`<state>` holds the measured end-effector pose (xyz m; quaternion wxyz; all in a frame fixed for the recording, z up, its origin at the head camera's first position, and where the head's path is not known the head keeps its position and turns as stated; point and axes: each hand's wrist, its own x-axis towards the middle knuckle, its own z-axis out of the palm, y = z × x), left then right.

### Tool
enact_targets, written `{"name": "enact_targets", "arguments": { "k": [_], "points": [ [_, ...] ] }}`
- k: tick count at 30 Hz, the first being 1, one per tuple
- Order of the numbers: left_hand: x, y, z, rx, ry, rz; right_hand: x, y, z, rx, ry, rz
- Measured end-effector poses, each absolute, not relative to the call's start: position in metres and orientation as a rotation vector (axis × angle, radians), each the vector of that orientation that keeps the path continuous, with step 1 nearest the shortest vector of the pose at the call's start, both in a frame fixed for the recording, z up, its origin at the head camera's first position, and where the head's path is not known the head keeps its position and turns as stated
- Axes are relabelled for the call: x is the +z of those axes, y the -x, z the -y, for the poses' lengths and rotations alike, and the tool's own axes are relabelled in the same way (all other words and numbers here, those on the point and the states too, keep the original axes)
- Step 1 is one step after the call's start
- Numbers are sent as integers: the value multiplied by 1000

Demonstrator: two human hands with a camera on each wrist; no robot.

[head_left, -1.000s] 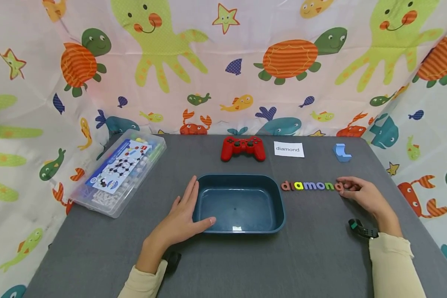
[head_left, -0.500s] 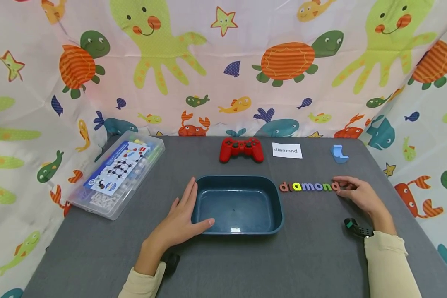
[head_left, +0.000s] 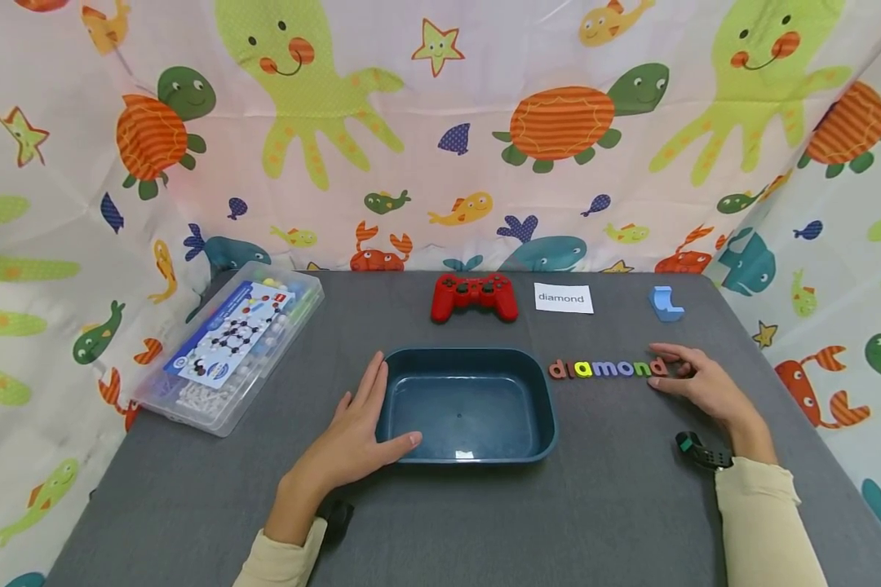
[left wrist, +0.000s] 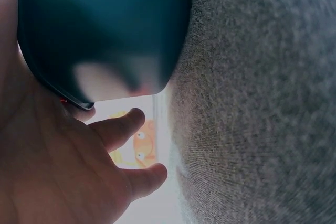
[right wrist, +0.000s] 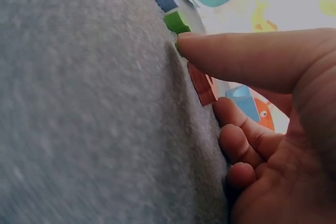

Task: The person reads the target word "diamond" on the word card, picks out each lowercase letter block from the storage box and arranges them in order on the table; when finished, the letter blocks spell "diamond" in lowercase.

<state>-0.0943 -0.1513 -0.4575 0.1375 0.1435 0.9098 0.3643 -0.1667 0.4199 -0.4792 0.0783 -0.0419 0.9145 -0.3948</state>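
My left hand [head_left: 356, 432] lies with straight fingers along the left side of a dark blue plastic tray [head_left: 470, 459], its thumb over the front left corner. The left wrist view shows the tray wall [left wrist: 115, 35] beside the palm. Colourful toy letters [head_left: 605, 369] form a row reading "diamond" right of the tray. My right hand [head_left: 708, 395] is at the row's right end, index finger above and thumb below the last red letter d [head_left: 658, 367], which shows between them. In the right wrist view the thumb overlaps the green n [right wrist: 177, 22] and the red d [right wrist: 202, 85].
Behind the tray lie a red game controller [head_left: 474, 297], a white card [head_left: 563, 298] printed "diamond" and a light blue plastic piece [head_left: 665, 304]. A clear case [head_left: 227, 350] of model parts rests at the left. A sea-animal curtain [head_left: 426, 163] surrounds the grey table [head_left: 529, 522].
My right thumb and index finger have moved left and spread apart around the last d, which sits slightly closer in line with the row. The left hand stays at the tray. The view shifts slightly.
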Motion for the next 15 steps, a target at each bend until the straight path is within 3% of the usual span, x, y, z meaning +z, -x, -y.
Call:
{"name": "enact_targets", "arguments": {
  "k": [15],
  "points": [
    [-458,94,151,1049,-418,-2630,-476,164,-410,-1174,111,-2757]
  ]
}}
